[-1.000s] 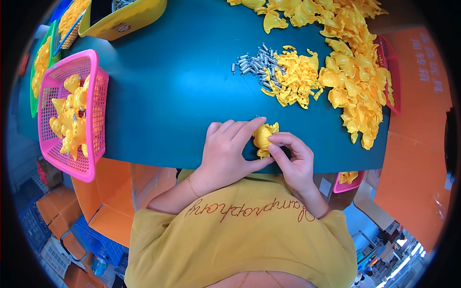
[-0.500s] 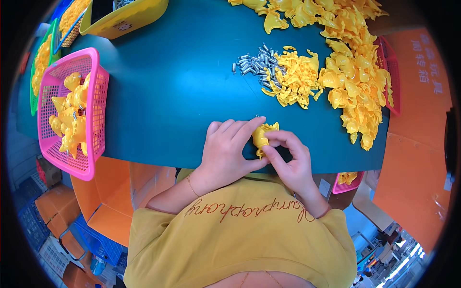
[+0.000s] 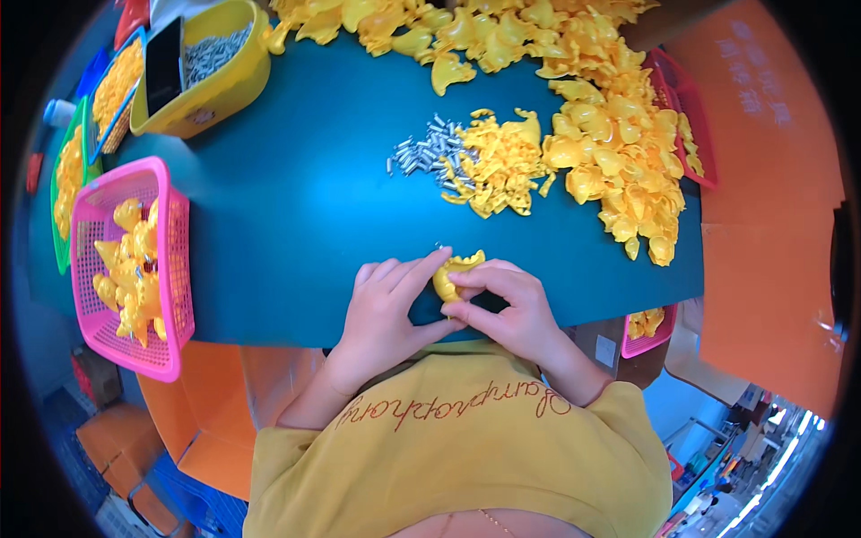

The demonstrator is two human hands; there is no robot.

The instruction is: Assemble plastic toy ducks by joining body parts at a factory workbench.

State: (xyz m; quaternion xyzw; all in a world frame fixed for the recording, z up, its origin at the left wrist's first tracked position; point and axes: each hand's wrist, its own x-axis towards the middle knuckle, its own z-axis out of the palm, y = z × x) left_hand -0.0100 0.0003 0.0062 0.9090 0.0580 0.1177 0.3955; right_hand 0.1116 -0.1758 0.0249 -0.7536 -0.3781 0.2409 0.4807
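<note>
Close to the table's near edge, my left hand (image 3: pixel 387 303) and my right hand (image 3: pixel 509 307) hold a curved yellow plastic part (image 3: pixel 446 284) between them. My left thumb and index finger close on its left side. My right thumb and fingertips pinch its right side. A jagged edge shows along its top; its lower end is partly covered by my fingers. A tiny metallic bit shows by my left index fingertip, too small to make out. Beyond my hands lie a heap of small yellow pieces (image 3: pixel 504 166) and a pile of small metal springs (image 3: pixel 432 148).
Large yellow shells (image 3: pixel 619 166) cover the table's (image 3: pixel 296 215) far and right sides. A pink basket (image 3: pixel 167 260) of yellow assemblies stands left, beyond it a yellow bin (image 3: pixel 202 112) with metal parts and a phone. An orange box (image 3: pixel 211 421) sits below the table edge.
The whole view has shifted, bringing more of the yellow bin into sight. Both hands still hold the yellow part, and my right fingers have changed their grip on it slightly.
</note>
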